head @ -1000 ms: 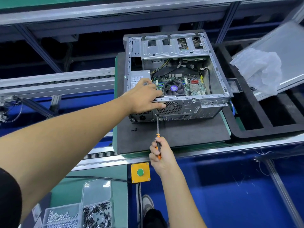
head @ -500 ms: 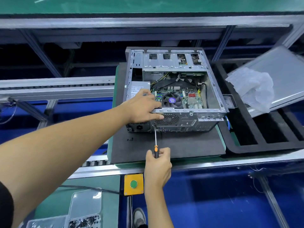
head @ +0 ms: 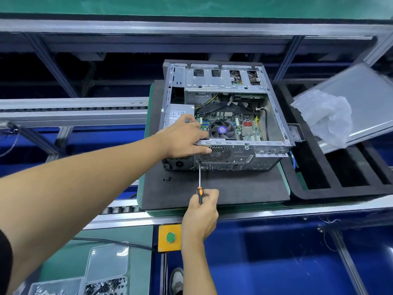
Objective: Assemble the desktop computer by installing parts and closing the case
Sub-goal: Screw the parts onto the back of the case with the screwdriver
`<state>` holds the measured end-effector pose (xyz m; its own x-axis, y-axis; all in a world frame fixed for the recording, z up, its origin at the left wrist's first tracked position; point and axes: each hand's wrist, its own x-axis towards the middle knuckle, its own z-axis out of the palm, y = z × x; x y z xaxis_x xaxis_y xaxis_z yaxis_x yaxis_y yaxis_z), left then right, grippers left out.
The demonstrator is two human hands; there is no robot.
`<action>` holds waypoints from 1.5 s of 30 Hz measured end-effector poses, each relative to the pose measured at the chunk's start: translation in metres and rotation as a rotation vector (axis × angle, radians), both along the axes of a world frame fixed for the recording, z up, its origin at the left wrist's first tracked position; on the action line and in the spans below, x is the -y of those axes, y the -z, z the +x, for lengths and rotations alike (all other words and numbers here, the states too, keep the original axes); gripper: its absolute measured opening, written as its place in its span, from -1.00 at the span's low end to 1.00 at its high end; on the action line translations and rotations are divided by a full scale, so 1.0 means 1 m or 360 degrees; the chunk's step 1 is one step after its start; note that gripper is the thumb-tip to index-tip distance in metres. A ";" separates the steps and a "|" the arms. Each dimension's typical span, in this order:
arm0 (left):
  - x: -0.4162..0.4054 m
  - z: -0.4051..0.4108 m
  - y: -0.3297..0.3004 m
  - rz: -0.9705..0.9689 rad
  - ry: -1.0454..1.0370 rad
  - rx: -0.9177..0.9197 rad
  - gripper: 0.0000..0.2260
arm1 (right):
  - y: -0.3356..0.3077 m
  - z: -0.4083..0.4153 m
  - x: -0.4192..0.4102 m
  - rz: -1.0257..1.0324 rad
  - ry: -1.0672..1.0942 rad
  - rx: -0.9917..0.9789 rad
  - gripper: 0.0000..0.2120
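Left hand (head: 182,139) flat, fingers straight, pressing computer case (head: 227,116) rear edge; right hand (head: 202,211) gripping screwdriver (head: 199,188), tip at case rear panel

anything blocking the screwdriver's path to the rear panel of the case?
Nothing visible. The right hand grips the screwdriver, whose tip already meets the case rear panel, just below the left hand steadying its top edge.

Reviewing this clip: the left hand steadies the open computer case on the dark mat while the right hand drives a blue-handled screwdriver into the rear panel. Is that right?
Nearly. In the head view the screwdriver has an orange and black handle, not blue. The rest holds: the left hand steadies the open computer case on the dark mat, and the right hand drives the tool into the rear panel.
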<state>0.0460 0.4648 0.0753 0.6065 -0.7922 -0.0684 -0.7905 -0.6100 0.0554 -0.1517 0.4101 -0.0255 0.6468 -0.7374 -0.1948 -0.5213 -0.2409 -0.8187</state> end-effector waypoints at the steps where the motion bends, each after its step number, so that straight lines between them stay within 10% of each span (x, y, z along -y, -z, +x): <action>1: 0.000 0.001 0.001 -0.0015 0.0000 -0.0011 -0.62 | 0.002 0.003 0.001 0.0375 0.0082 0.0081 -0.83; 4: -0.001 0.001 0.002 -0.0057 -0.0006 -0.0037 -0.63 | -0.002 0.005 0.014 0.2008 0.0368 0.0309 -0.88; 7: 0.000 0.001 0.002 -0.0060 -0.0013 -0.0021 -0.62 | -0.007 0.000 0.025 0.2453 0.0400 0.0272 -0.93; 20: -0.001 0.003 0.006 -0.0039 -0.0003 0.0001 -0.59 | 0.001 0.007 0.005 -0.0364 0.0043 0.0028 -0.73; 22: -0.001 0.004 0.007 -0.0028 -0.0006 -0.0002 -0.59 | 0.004 0.006 0.005 0.0000 0.0035 0.0107 -0.73; 26: -0.001 0.005 0.007 -0.0025 -0.0004 -0.0014 -0.62 | -0.004 0.008 0.019 0.2100 0.0341 0.0292 -0.84; 28: -0.001 0.005 0.007 -0.0033 -0.0007 -0.0021 -0.63 | -0.009 0.007 0.030 0.2471 0.0416 0.0208 -0.92; 40: -0.001 0.004 0.006 -0.0030 -0.0038 -0.0040 -0.61 | -0.015 0.006 0.009 0.0001 0.0154 0.0179 -0.72; 43: 0.000 0.003 0.005 -0.0016 -0.0025 -0.0022 -0.60 | -0.008 0.006 0.010 -0.0181 0.0094 0.0229 -0.75; 45: 0.000 0.003 0.004 -0.0014 -0.0023 -0.0019 -0.59 | -0.004 0.008 0.012 0.0267 0.0165 0.0303 -0.76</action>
<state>0.0486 0.4645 0.0712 0.6168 -0.7841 -0.0688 -0.7810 -0.6206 0.0699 -0.1440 0.3983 -0.0215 0.6061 -0.7694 -0.2018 -0.3688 -0.0471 -0.9283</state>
